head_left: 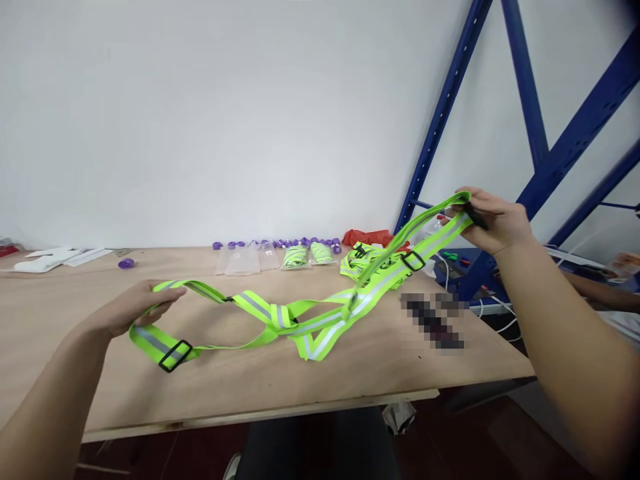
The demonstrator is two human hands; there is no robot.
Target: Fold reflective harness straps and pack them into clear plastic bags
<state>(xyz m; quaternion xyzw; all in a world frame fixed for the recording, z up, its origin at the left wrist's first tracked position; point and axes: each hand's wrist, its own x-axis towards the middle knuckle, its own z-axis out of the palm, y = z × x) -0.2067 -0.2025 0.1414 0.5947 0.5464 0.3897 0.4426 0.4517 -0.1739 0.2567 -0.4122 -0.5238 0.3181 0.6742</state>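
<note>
A neon-yellow reflective harness (320, 320) with grey-silver stripes and black slide buckles stretches between my hands above the table. My left hand (143, 307) is closed on a strap loop at its left end, and a black buckle (175, 356) hangs just below. On the right, my right hand (493, 217) is raised higher and grips the other end, with a black piece of the harness at the fingers. Another buckle (413, 261) sits along the strap near that hand. The middle straps cross and sag towards the wooden table (225, 393).
Behind the harness lie a heap of similar straps (367, 263), two bagged bundles (295, 257), clear plastic bags (239, 260), purple rolls (300, 242) and red plastic (367, 237). White sheets (47, 259) rest at left. Blue rack posts (443, 113) and another person's arm (600, 291) are at right.
</note>
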